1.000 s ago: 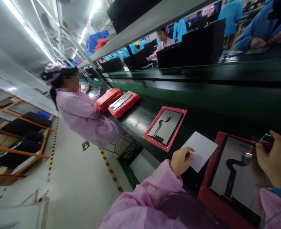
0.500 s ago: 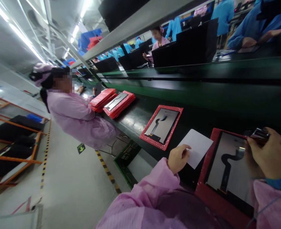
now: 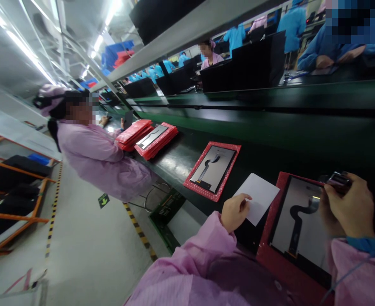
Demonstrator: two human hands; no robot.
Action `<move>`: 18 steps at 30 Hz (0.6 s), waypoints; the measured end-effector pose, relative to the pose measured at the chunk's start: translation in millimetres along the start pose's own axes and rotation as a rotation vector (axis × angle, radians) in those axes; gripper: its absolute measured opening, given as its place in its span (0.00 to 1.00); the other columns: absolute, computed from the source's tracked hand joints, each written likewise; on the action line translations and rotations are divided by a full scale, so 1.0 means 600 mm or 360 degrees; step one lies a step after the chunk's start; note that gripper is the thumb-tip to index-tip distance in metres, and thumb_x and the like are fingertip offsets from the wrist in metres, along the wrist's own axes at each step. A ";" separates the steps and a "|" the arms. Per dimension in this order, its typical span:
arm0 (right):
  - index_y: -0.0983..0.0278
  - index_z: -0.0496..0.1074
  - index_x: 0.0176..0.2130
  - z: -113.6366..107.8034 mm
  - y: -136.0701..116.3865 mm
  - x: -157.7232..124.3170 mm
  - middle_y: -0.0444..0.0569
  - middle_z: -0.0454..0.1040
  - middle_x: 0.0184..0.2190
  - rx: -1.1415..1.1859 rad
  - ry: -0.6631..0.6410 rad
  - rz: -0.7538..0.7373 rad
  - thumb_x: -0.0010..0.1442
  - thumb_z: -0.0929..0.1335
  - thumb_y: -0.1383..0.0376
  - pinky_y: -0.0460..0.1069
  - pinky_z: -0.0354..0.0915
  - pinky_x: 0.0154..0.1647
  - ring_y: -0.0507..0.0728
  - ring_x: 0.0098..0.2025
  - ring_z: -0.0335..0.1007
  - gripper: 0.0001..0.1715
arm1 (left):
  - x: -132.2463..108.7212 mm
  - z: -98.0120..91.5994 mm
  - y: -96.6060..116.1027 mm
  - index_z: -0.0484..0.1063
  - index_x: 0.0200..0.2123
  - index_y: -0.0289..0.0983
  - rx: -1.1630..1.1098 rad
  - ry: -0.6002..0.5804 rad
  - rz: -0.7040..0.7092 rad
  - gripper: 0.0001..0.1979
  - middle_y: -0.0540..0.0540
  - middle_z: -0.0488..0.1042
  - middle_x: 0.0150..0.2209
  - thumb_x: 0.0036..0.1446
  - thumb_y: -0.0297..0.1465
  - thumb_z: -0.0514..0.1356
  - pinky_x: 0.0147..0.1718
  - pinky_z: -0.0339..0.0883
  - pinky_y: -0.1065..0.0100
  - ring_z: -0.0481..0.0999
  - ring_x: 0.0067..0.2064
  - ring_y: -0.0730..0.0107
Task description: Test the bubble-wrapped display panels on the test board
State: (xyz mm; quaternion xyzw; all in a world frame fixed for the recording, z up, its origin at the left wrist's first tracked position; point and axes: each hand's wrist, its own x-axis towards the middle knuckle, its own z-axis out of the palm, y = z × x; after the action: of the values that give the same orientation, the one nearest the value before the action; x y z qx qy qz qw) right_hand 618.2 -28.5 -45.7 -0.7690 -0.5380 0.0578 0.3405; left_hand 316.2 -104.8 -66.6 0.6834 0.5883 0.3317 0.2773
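My left hand [image 3: 236,212], fingers curled, rests over the near left edge of a white paper sheet [image 3: 260,196]. Whatever those fingers may pinch is hidden. Raised over the upper right part of a grey display panel [image 3: 308,197], my right hand [image 3: 353,206] is closed around a small dark, shiny, block-like object [image 3: 339,180] whose kind I cannot make out. A dark curved flex cable [image 3: 296,225] lies across the panel's back. Under the panel is a red bubble-wrap sleeve [image 3: 270,221], to the right of the paper.
Left of the paper, another panel [image 3: 212,168] lies on a red bubble sleeve [image 3: 192,185]. Farther along the dark bench [image 3: 182,157] stand stacked red sleeves [image 3: 134,134] beside a seated co-worker in pink [image 3: 88,157]. A green-framed bin [image 3: 162,219] sits below the bench edge.
The whole view has shifted slightly, so the bench things appear a little farther left. Both hands keep nearly the same places and grips.
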 end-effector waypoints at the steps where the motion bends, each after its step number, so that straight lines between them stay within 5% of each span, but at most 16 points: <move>1: 0.80 0.66 0.58 0.000 0.001 0.000 0.73 0.71 0.52 -0.0001 0.0002 -0.0004 0.42 0.62 0.49 0.67 0.64 0.60 0.78 0.56 0.69 0.52 | 0.000 0.000 0.000 0.75 0.43 0.38 0.0002 -0.0001 -0.0001 0.12 0.53 0.70 0.27 0.59 0.26 0.55 0.33 0.62 0.72 0.65 0.27 0.76; 18: 0.76 0.66 0.58 0.008 0.015 0.004 0.71 0.70 0.53 0.0007 0.0048 -0.0100 0.46 0.62 0.50 0.69 0.62 0.60 0.77 0.57 0.68 0.47 | -0.001 0.001 -0.003 0.76 0.44 0.37 -0.0037 0.0008 0.0008 0.12 0.53 0.70 0.27 0.59 0.26 0.55 0.33 0.62 0.72 0.65 0.27 0.76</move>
State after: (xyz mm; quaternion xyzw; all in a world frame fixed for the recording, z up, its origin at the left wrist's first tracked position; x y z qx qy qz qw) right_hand 624.2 -26.1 -54.2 -0.7516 -0.5567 0.0368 0.3519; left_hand 315.4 -104.9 -68.2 0.6808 0.5833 0.3410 0.2828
